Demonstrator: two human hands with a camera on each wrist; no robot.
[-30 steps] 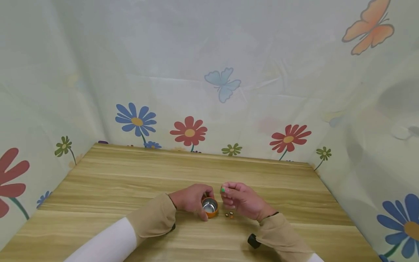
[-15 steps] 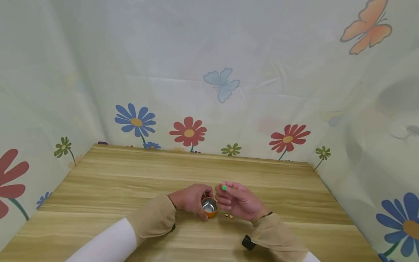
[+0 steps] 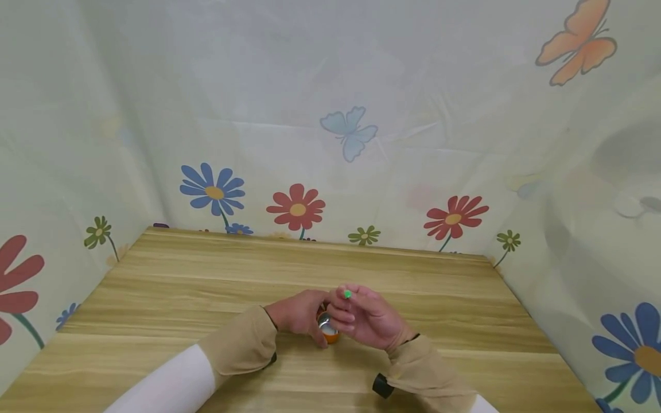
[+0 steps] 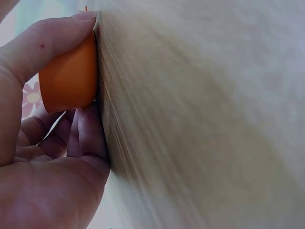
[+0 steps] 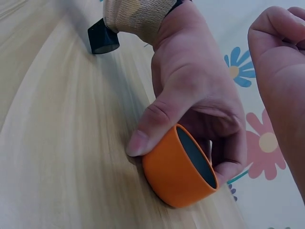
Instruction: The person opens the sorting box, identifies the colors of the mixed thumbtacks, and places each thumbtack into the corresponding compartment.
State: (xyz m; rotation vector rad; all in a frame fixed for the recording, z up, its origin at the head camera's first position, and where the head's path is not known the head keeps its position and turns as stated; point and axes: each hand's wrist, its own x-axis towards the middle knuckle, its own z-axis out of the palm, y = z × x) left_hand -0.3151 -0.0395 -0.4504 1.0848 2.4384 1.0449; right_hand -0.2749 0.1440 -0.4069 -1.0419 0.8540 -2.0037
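A small round cup with an orange outside and a shiny metal inside stands upright on the wooden table. My left hand grips it from the left, thumb on the near side and fingers behind. The orange wall of the cup shows between thumb and fingers in the left wrist view. My right hand pinches a small green piece between thumb and forefinger, above the cup's far right rim, and overlaps part of the cup in the head view. Only part of the right hand shows in the right wrist view; the green piece is hidden there.
The wooden table runs back to a wall sheet printed with flowers and butterflies. Sheets also hang along the left and right sides. A black wrist device hangs beneath the right sleeve.
My right hand has moved left with the green piece, from beside the cup to over it. The small round pieces on the table are now covered. My left hand keeps its grip.
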